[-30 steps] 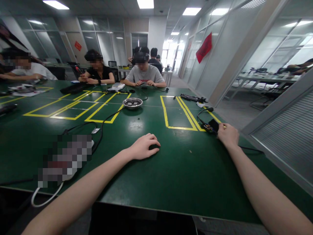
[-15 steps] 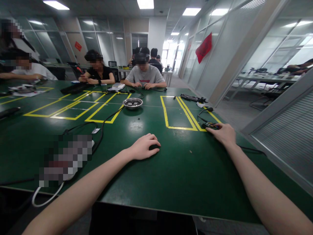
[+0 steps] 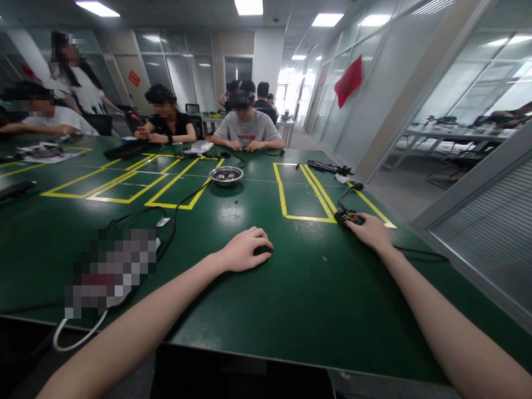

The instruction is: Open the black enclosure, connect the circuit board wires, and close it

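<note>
My left hand [image 3: 244, 249] rests knuckles-up on the green table [image 3: 291, 288], its fingers curled loosely over a small dark thing I cannot make out. My right hand [image 3: 371, 231] lies on the table at the right, fingers laid over a small black device [image 3: 347, 216] with coloured marks. That device lies flat at the near corner of a yellow tape rectangle [image 3: 303, 191]. A black cable [image 3: 347, 195] runs from it toward the far edge.
A metal bowl [image 3: 225, 175] stands mid-table, with more yellow tape outlines [image 3: 137, 183] to its left. A black cable [image 3: 178, 208] crosses toward a blurred-out object [image 3: 110, 271] near the front left. Several people sit along the far side. A black tool [image 3: 328, 166] lies at the far right.
My right hand has laid the black device down flat and slid it left, toward the corner of the tape rectangle. My left hand has stayed still. A standing person has come into view at far left.
</note>
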Demonstrator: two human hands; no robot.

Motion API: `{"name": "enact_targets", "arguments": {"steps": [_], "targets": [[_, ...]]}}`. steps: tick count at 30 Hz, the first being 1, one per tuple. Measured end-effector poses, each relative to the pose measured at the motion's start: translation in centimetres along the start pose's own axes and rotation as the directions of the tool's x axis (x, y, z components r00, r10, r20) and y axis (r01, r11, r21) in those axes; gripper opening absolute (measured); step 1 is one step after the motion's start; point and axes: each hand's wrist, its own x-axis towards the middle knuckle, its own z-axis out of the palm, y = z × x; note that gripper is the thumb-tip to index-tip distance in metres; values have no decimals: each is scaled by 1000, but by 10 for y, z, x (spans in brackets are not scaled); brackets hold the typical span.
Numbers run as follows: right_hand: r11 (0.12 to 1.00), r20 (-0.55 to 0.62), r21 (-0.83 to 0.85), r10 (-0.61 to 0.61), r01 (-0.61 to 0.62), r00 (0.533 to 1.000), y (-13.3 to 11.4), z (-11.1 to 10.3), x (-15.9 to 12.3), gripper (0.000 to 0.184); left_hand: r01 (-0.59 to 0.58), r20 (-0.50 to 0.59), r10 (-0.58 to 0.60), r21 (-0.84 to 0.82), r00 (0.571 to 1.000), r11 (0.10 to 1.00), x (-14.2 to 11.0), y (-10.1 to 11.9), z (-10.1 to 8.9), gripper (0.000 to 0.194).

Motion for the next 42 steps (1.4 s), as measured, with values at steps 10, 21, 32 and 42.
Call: {"name": "enact_targets", "arguments": {"steps": [10,21,32,42], "targets": [[489,194,626,-852,608,486,-127,-1,-105,28,-125,-117,125,10,985,992,0,15,-5,45],[457,17,597,-829,659,559,-127,-8,-110,26,-66,43,61,133,997,989,-3,18,-5,81],[459,94,703,-818,544,568,-132,5,-115,14,-18,-21,19,27,1000,999,0,11,2,44],[531,128,551,-816,643,564,-124,-10,-105,23,14,-52,-15,-34,999,999,2,5,2,28]]}}
